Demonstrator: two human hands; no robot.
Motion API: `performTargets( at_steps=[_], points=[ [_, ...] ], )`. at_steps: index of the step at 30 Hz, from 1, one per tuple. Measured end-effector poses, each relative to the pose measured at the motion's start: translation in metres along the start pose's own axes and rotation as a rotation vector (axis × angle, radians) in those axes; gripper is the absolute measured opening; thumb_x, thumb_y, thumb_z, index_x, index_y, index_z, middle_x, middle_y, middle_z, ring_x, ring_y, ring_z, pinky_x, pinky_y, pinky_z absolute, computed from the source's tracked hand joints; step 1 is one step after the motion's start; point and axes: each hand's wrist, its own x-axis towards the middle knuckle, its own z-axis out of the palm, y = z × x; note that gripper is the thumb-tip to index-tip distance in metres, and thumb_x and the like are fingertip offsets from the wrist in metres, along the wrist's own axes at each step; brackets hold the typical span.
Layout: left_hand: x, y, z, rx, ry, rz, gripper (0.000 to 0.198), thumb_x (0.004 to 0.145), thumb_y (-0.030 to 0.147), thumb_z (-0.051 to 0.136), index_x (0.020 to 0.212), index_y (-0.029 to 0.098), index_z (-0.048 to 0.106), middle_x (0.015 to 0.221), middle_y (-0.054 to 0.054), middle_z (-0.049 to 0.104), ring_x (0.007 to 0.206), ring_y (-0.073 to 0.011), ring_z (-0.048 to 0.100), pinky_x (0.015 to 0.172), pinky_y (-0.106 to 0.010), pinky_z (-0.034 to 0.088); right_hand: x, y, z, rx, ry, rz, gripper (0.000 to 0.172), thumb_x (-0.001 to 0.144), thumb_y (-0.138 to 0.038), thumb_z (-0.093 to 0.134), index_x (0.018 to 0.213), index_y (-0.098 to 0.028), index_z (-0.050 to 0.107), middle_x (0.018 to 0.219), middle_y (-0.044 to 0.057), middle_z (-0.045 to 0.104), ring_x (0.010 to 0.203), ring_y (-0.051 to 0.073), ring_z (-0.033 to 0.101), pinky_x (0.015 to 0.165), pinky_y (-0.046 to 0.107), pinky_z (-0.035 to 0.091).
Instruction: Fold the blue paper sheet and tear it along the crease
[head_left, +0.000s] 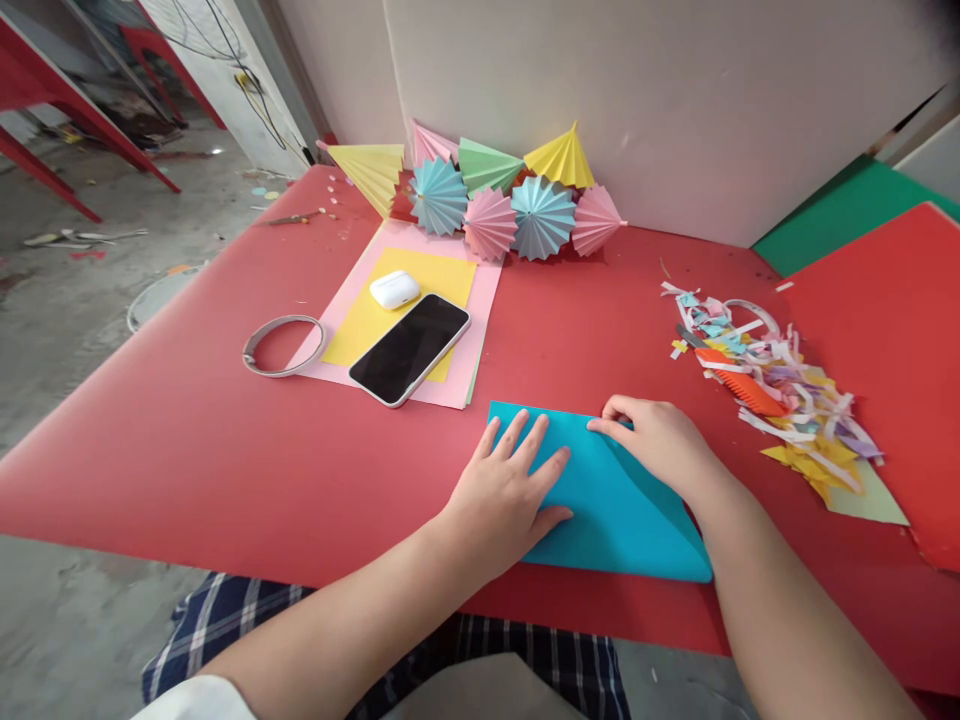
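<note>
Left hand: fingers fanned out flat on the blue paper, gripping nothing, just pressing it down.
Right hand: thumb and forefinger brought together at the paper's far edge, apparently pinching it, just right of the left fingertips.
Doing it well: imo the trick was steady, even pressure from the left palm so nothing slid, with the right fingertips lining up the edge before creasing hard. Easing off early risked a skewed line.
Blue paper's look: under the left fingers and running right, below the right hand; bright, smooth, mostly flat, slanted down its right side, partly shaded. Looked folded over, couldn't swear to it.
Beyond the left fingertips: phone and white earbud case on a yellow sheet and pink sheet, pale ring further left.
Right of the right fingers: messy scrap heap.
Farthest out: pleated paper shapes by the wall, on the red tabletop.
</note>
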Motion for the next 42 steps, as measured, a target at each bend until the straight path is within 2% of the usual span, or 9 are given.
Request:
performTargets(
  at_steps=[42],
  points=[
    [0.0009,0.0006,0.0004,-0.013,-0.042,-0.017,0.054,0.087,0.054,0.035,0.132,0.023,0.038,0.144,-0.014,0.027,0.132,-0.0359,0.02,0.102,-0.057,0.023,0.0025,0.0015,0.0012,0.003,-0.042,0.068,0.033,0.078,-0.054,0.049,0.069,-0.023,0.057,0.061,-0.001,0.061,0.057,0.013,0.052,0.046,0.023,0.026]
  ],
)
